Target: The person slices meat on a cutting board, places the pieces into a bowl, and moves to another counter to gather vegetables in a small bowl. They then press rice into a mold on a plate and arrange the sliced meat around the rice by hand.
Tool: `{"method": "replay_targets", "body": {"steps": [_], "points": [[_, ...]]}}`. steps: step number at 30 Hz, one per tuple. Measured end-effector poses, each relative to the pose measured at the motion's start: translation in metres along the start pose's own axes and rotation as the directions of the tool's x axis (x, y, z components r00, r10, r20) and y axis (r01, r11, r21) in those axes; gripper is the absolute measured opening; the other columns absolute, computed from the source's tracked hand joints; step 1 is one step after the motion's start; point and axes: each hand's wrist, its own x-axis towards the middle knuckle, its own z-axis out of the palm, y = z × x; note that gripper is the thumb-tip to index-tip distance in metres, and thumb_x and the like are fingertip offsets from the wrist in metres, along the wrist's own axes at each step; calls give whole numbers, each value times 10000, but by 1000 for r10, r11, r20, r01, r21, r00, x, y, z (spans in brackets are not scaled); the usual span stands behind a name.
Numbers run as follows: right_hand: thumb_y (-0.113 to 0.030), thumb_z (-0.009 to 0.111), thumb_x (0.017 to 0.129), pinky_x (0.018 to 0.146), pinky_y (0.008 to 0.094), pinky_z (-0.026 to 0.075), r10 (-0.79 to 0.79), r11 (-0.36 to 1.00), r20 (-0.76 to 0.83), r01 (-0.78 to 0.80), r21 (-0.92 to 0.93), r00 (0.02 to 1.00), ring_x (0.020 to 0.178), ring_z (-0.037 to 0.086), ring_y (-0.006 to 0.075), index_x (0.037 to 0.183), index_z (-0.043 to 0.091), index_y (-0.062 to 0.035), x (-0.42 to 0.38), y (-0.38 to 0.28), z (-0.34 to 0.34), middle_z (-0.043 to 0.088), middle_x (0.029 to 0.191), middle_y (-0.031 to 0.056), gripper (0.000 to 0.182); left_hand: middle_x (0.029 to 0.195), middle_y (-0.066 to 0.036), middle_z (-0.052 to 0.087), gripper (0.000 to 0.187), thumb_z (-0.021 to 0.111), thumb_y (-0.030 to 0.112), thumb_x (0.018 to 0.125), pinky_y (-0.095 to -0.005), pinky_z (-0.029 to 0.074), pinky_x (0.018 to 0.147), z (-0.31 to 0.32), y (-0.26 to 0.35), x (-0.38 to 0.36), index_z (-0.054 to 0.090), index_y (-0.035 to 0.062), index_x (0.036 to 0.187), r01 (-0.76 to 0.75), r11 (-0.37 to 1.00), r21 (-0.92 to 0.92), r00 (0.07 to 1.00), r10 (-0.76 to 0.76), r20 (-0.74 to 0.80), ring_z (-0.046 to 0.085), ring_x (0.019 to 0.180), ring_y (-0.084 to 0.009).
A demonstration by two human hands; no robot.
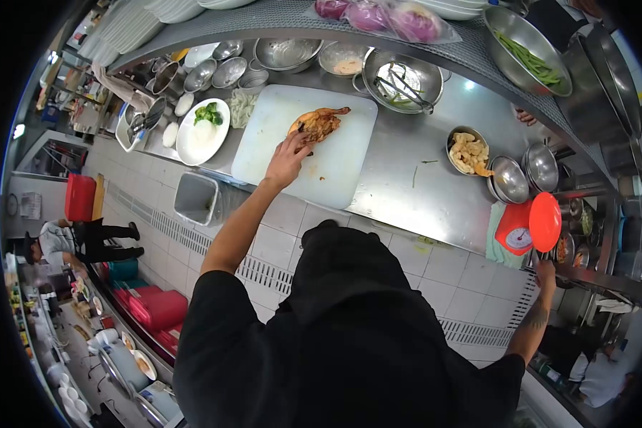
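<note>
A browned roast chicken piece (322, 123), with a leg bone end pointing right, lies on a white cutting board (264, 118). My left hand (290, 158) grips its near left end, fingers bent over the meat. Small dark scraps dot the board beside it. Far off to the right, my right hand (544, 271) is at the counter's end, just below a red kitchen scale (515, 230) with a round red pan (545, 221). Its fingers are small and partly hidden, so what they touch cannot be made out.
Left of the board stands an oval plate (185, 146) with rice and broccoli; a grey bin (195, 200) is below. Behind sit steel bowls and a colander (374, 71) with tongs. Rightward is a bowl of pale fried pieces (468, 152). An overhead shelf (278, 20) spans the back.
</note>
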Motion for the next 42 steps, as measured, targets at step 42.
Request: {"method": "replay_targets", "body": {"steps": [42], "points": [[-225, 640, 843, 602, 454, 531, -184, 949, 176, 221, -227, 967, 686, 692, 332, 1165, 647, -77, 63, 11, 13, 690, 808, 204, 355, 1384, -219, 429, 779, 785, 311, 769, -502, 447, 1024, -30, 49, -45, 429, 149, 1443, 400, 874, -276, 915, -397, 69, 459, 1246, -425]]}}
